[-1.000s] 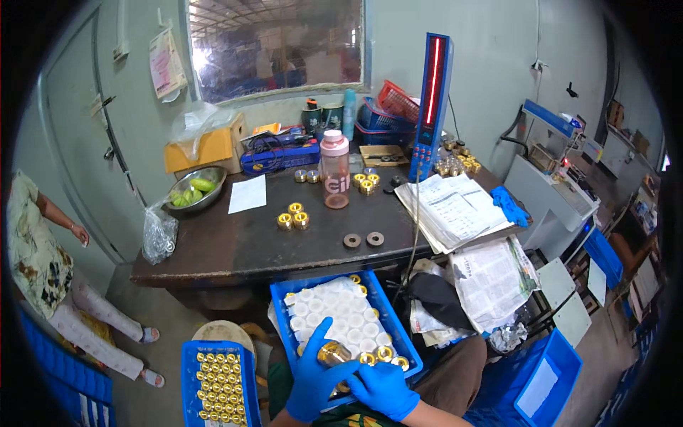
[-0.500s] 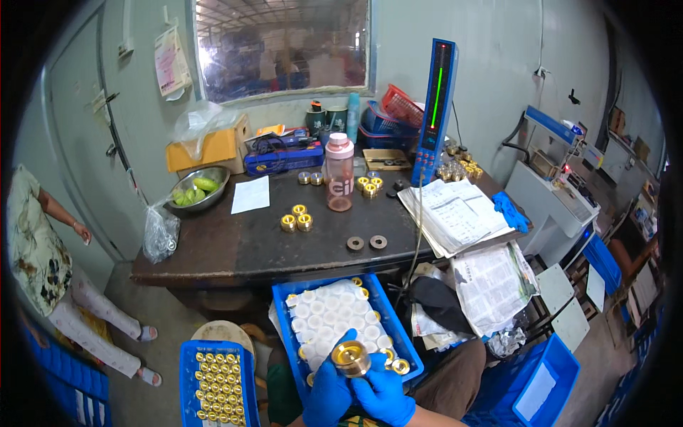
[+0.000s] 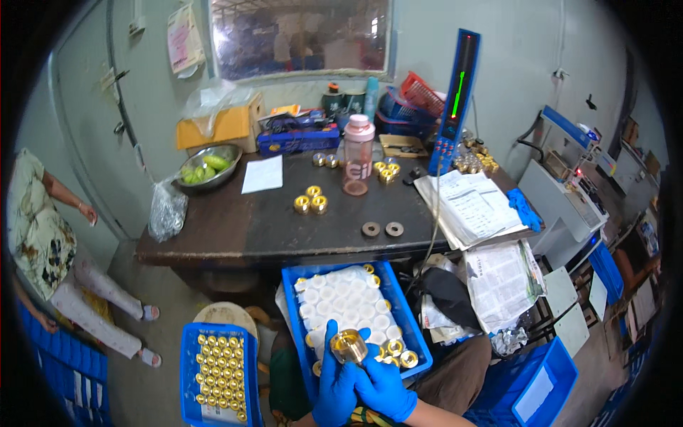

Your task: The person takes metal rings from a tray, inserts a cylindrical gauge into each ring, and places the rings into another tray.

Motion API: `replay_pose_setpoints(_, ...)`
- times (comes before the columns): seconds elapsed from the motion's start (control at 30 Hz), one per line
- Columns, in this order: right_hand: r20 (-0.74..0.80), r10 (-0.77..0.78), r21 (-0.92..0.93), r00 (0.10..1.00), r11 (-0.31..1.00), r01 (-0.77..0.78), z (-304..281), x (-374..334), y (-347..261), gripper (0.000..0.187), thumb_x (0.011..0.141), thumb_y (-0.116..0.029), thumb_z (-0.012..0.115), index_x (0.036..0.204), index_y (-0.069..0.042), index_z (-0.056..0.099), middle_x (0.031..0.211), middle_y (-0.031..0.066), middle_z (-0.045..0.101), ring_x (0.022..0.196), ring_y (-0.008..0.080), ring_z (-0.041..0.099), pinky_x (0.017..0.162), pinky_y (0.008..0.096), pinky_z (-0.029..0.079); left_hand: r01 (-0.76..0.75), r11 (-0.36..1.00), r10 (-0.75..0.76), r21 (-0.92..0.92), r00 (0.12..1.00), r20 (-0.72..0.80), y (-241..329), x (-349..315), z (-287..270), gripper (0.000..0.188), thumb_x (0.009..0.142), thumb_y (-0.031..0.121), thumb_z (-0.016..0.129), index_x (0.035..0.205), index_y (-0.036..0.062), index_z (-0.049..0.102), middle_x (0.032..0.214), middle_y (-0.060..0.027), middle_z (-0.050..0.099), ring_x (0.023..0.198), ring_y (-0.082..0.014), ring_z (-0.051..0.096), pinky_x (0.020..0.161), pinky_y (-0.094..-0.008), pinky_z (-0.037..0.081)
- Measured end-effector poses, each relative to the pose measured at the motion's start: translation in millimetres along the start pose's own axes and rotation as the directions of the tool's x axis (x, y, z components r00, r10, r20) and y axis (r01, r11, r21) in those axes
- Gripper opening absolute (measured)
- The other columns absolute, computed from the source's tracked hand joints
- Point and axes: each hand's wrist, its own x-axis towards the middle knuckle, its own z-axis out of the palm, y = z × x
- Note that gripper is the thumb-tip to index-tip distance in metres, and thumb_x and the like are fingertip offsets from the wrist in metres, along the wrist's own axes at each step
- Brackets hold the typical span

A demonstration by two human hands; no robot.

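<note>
My left hand (image 3: pixel 334 391) and my right hand (image 3: pixel 385 390), both in blue gloves, are closed round one shiny brass-coloured metal ring (image 3: pixel 348 346). It is tilted, so its round bore faces up toward me. Just beyond my hands, a blue crate (image 3: pixel 415 336) holds a white moulded liner (image 3: pixel 341 302) with round pockets. Several brass-coloured rings (image 3: pixel 408 359) show along its edges, some near my right hand. To the left, another blue tray (image 3: pixel 186 381) carries rows of small brass-coloured rings (image 3: pixel 222 366).
The dark desk (image 3: pixel 249 231) bears ring groups (image 3: pixel 311 202), two dull grey rings (image 3: pixel 382 229), a pink bottle (image 3: pixel 358 153), a blue column gauge (image 3: pixel 455 103) and open papers (image 3: pixel 473 210). A person (image 3: pixel 46 228) stands at left. Another blue crate (image 3: pixel 544 388) sits at lower right.
The view has shifted, so the desk things sit further right in the picture. The ring stays in both hands and has tipped a little, its side showing more.
</note>
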Motion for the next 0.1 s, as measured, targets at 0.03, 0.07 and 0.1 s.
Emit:
replay_pose_setpoints(0.03,0.034,0.011,0.010,0.999,1.000,-0.011,5,1,2,0.022,0.077,-0.020,0.059,0.085,0.000,0.056,0.058,0.0187,0.054,0.051,0.0308,0.057,0.045,0.0363,0.044,0.005,1.000,-0.005,0.003,0.999,-0.037,-4,2,-10,0.052,0.086,0.020,0.050,0.128,0.0031,0.023,0.115,-0.0141,0.043,0.095,-0.0205,0.052,0.084,-0.0348,0.044)
replay_pose_setpoints(0.07,0.120,0.058,-0.029,0.991,0.998,-0.055,9,5,5,0.027,0.077,-0.022,0.059,0.092,-0.001,0.053,0.059,0.0188,0.055,0.052,0.0310,0.058,0.045,0.0365,0.045,0.048,0.999,-0.048,0.005,0.999,-0.026,-7,6,-23,0.062,0.084,0.025,0.052,0.131,0.0074,0.015,0.118,-0.0140,0.041,0.097,-0.0217,0.051,0.084,-0.0350,0.044)
replay_pose_setpoints(0.1,0.210,0.107,-0.069,0.972,0.993,-0.095,12,7,7,0.034,0.077,-0.025,0.060,0.100,-0.001,0.050,0.060,0.0188,0.055,0.054,0.0312,0.058,0.046,0.0367,0.046,0.092,0.996,-0.092,0.008,0.996,-0.022,-10,8,-39,0.073,0.083,0.029,0.054,0.135,0.0118,0.007,0.121,-0.0140,0.039,0.099,-0.0230,0.050,0.084,-0.0352,0.043)
